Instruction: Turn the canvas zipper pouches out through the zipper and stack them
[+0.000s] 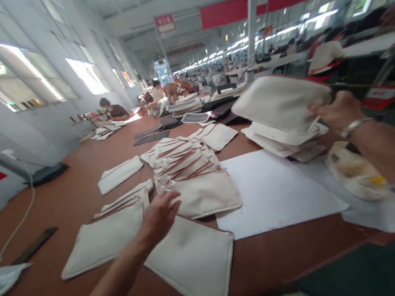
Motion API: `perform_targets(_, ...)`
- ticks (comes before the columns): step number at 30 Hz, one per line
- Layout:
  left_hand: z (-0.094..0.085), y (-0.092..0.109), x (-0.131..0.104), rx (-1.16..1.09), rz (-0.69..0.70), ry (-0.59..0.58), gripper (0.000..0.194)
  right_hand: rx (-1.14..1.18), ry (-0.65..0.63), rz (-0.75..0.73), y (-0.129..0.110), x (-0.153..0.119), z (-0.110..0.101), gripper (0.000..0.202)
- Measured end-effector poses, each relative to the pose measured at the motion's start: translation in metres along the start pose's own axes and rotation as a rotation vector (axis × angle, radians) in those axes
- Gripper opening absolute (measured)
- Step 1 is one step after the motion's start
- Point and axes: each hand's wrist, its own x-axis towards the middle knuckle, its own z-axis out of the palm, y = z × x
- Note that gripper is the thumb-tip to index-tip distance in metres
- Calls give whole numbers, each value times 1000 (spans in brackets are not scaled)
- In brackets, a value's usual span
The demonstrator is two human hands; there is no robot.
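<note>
At the right, my right hand [340, 111] is closed on the edge of a cream padded fabric panel [280, 103], raised over a stack of similar panels [281, 147]. My left hand [160, 216] reaches over the table with its fingers apart. Its fingertips are by the left edge of the front panel [205, 194] in an overlapping row of cream panels with brown edging [185, 161]; whether they touch it I cannot tell. Below that hand lies a single cream panel [198, 264], and left of it is a smaller overlapping group [108, 235].
White paper [271, 192] lies on the brown table [264, 258]. A stained, whitish cloth-like item [353, 170] sits under my right forearm. A dark flat strip [35, 245] and a cable [29, 215] are at left. Dark pieces lie farther back; a co-worker [113, 110] sits beyond.
</note>
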Motion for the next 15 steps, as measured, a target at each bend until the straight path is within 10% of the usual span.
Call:
perform_targets(3, 55, 13, -4, -44, 151, -268, 11, -89, 291, 89, 31, -25, 23, 29)
perform_targets(8, 113, 43, -11, -55, 235, -458, 17, 85, -224, 93, 27, -130, 118, 26)
perform_targets(12, 114, 46, -17, -110, 236, -494, 13, 237, -517, 53, 7, -188, 170, 23)
perform_targets(15, 79, 46, -23, -233, 278, -519, 12, 344, -595, 25, -9, -191, 177, 29)
